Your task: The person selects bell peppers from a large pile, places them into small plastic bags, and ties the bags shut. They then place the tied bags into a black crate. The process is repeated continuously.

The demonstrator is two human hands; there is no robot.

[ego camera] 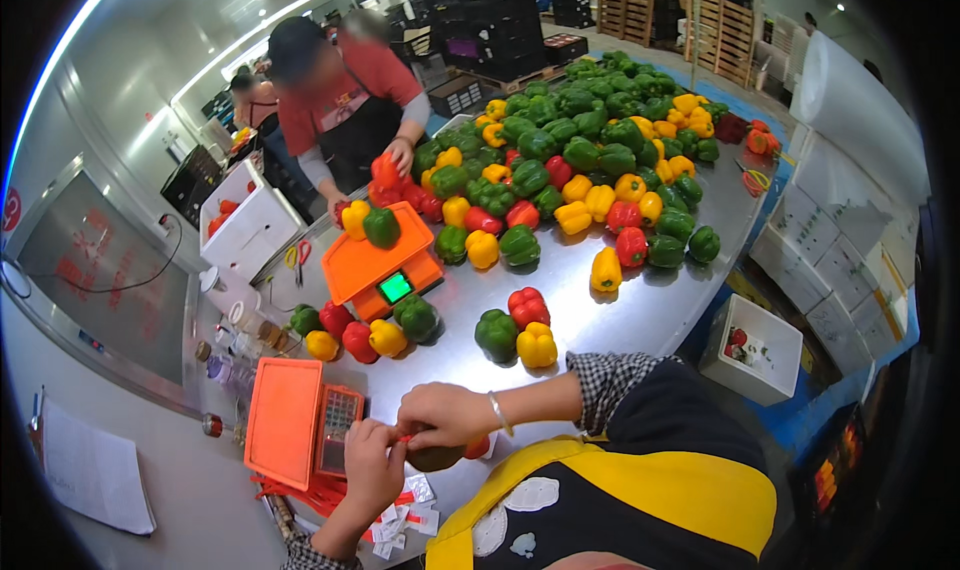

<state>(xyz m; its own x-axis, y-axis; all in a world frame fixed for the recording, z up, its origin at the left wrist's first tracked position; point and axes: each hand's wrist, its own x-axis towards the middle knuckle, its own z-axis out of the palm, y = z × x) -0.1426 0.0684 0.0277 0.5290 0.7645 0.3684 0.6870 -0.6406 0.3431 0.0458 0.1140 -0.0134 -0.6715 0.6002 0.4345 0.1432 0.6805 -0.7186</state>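
Observation:
At the near table edge, my left hand (373, 459) and my right hand (442, 417) meet, fingertips pinching a small red piece, perhaps a tie or tape. Below my right hand is a dark green bell pepper (435, 459), partly hidden, with an orange-red one (477, 447) beside it. An orange scale (283, 423) lies left of my hands, with red strips (307, 494) and small printed packets (409, 511) nearby. Beyond my right hand sit a green pepper (496, 336), a red pepper (529, 307) and a yellow pepper (536, 345), touching.
A co-worker (352, 97) across the metal table (585, 322) handles red peppers beside a second orange scale (379, 262) with a lit display. A large heap of bell peppers (592, 134) covers the far side. Scissors (298, 261) lie at left; a white foam box (752, 348) stands at right.

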